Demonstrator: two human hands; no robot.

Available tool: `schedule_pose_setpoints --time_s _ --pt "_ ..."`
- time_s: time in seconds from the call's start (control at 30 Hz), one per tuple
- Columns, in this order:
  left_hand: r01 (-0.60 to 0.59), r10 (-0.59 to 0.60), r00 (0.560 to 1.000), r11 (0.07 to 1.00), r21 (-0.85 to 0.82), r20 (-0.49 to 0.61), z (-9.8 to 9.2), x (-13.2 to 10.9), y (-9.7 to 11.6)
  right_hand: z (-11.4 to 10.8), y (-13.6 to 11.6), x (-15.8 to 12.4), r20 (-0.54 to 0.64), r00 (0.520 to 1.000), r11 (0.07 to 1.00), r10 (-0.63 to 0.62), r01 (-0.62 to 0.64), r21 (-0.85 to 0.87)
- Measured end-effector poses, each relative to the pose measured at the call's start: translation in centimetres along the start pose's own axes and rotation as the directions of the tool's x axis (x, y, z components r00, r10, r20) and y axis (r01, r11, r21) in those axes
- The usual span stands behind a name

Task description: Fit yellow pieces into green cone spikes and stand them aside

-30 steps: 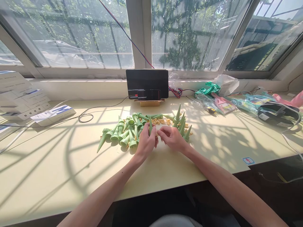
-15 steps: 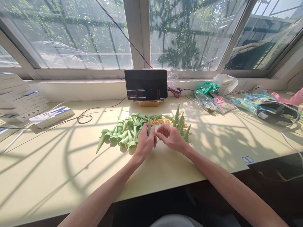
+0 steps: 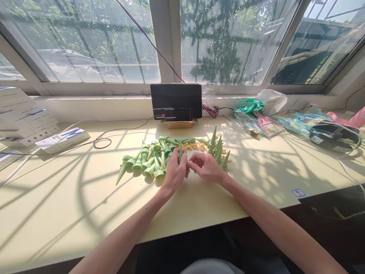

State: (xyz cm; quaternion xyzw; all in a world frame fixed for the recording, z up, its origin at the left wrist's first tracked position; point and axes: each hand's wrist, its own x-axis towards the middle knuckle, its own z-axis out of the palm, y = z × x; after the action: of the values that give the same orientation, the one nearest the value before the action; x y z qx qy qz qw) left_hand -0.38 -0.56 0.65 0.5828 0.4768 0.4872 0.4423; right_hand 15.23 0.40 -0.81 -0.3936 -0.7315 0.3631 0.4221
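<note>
My left hand [image 3: 176,170] is closed round a green plastic spike [image 3: 180,152], its tapered tip pointing up. Close against its right side, my right hand [image 3: 207,166] has its thumb and forefinger pinched near the lower part of the spike; whatever lies between those fingertips is too small to make out. Left of the hands spreads a pile of green spikes [image 3: 144,161] with wide ribbed collars, mostly lying down. Several more green spikes [image 3: 219,150] stand tip-up just beyond my right hand. Small tan pegs [image 3: 189,146] are scattered behind both hands.
A black tablet [image 3: 176,97] with a phone [image 3: 179,114] before it stands on a cardboard support at the window. White boxes [image 3: 27,118] are stacked at the left, with a black cable [image 3: 102,141] nearby. Plastic-bagged items [image 3: 268,123] and a black strapped device [image 3: 332,137] lie at the right.
Hardly anything differs. My right fingertips have shifted very slightly against the left hand, which still holds the spike; the piles stay as they were.
</note>
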Motion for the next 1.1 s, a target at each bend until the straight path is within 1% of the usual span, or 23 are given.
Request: schedule_pose_setpoints --time_s 0.37,0.67,0.97,1.1 --pt "0.005 -0.005 1.000 1.000 0.018 0.012 -0.15 0.13 -0.37 -0.01 -0.07 0.04 0.015 1.000 0.996 0.017 -0.016 -0.087" --pt "0.017 -0.017 1.000 1.000 -0.018 0.018 -0.18 0.16 -0.22 -0.02 -0.13 0.09 0.029 1.000 0.991 0.003 0.001 -0.133" --pt "0.016 -0.016 1.000 1.000 0.009 0.014 -0.21 0.17 -0.27 -0.04 -0.10 0.10 0.035 0.999 0.995 -0.011 0.015 -0.103" --pt "0.002 -0.002 1.000 1.000 0.018 0.009 -0.25 0.21 -0.39 -0.19 -0.47 0.01 0.071 0.997 0.998 -0.015 0.019 -0.058"
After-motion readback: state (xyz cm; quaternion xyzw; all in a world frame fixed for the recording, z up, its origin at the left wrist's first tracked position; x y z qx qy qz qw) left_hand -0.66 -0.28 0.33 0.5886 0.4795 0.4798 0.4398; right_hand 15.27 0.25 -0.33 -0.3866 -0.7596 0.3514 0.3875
